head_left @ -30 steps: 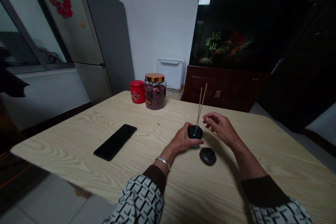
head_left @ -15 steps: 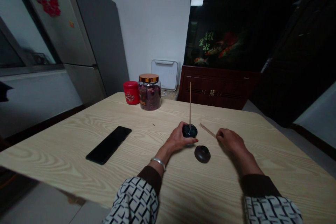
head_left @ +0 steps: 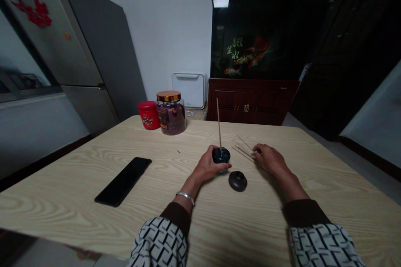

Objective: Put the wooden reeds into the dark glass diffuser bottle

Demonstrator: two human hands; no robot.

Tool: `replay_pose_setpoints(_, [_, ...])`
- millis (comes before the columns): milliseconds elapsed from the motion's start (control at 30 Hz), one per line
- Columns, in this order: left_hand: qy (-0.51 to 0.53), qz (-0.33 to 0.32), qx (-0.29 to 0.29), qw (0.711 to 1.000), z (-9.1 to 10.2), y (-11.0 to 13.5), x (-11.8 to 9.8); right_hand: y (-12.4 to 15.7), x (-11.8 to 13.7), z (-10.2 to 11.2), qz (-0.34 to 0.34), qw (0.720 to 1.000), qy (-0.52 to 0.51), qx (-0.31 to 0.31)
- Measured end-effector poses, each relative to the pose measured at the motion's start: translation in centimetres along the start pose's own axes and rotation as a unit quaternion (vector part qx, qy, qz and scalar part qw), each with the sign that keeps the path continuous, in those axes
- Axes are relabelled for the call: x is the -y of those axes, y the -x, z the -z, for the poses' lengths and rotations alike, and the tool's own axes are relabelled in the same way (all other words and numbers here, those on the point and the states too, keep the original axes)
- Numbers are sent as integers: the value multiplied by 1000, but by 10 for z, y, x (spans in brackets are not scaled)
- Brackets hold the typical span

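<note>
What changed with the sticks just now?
The right hand came down to the table, and thin sticks now lie beside it, out of the dark pot. One stick still stands in the pot, which the left hand still holds; the lid stayed put.

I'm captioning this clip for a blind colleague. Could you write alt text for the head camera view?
A person's left hand holds a small dark pot with one thin stick upright in it, while the right hand rests beside loose sticks on a pale wood-grain table. A dark round lid lies near the pot, and a black smartphone lies farther left.
</note>
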State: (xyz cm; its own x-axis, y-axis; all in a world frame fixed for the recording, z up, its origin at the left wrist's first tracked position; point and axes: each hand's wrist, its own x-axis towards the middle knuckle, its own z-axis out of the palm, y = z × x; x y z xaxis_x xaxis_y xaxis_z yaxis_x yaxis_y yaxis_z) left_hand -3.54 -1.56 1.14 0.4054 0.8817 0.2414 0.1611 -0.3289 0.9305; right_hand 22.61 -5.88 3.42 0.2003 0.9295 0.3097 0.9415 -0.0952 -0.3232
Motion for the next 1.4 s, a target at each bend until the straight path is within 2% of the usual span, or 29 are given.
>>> replay_pose_setpoints(67, [3,-1,-1,1000,0,0,0,0,10,14,21,994,-57,-91])
replay_pose_setpoints(133, [5,0,-2,1000,0,0,1,-1,25,29,34,965,-152,-213])
replay_pose_setpoints(167, [6,1,-1,1000,0,0,1,-1,35,37,35,936,-214,-276])
replay_pose_setpoints(233, [6,-2,5,1000,0,0,2,-3,55,50,27,857,-357,-370])
replay_pose_setpoints(267, [6,-5,8,1000,0,0,2,-4,64,54,21,815,-429,-390])
replay_pose_setpoints(333, [7,-6,11,1000,0,0,1,-6,82,59,14,746,-545,-381])
replay_pose_setpoints(367, [6,-5,11,1000,0,1,0,-8,89,59,14,727,-581,-365])
replay_pose_setpoints(433, [5,-2,8,1000,0,1,-1,-11,99,55,20,717,-609,-338])
replay_pose_setpoints(633, [8,2,6,1000,1,1,-1,-13,110,43,57,770,-552,-314])
replay_pose_setpoints(700, [7,3,4,1000,0,0,0,-14,113,41,61,791,-536,-288])
replay_pose_setpoints(800, [10,-3,6,1000,0,0,0,-15,119,36,75,835,-499,-219])
replay_pose_setpoints(933, [9,-10,10,1000,0,1,-1,-15,117,22,113,893,-425,-91])
replay_pose_setpoints(1000, [9,-7,8,1000,0,2,-1,-13,106,15,108,911,-396,-41])
replay_pose_setpoints(1100, [12,-3,8,1000,0,2,-1,-5,73,9,81,943,-321,-31])
replay_pose_setpoints(1167, [16,-2,9,1000,0,2,-1,2,47,7,53,977,-203,-37])
replay_pose_setpoints(1233, [19,-4,11,1000,0,2,-1,10,23,6,14,998,-65,-12])
replay_pose_setpoints(1300, [18,-6,10,1000,1,3,-2,17,7,4,-23,998,37,40])
replay_pose_setpoints(1400, [11,-2,12,1000,1,4,-5,22,0,1,-40,988,112,103])
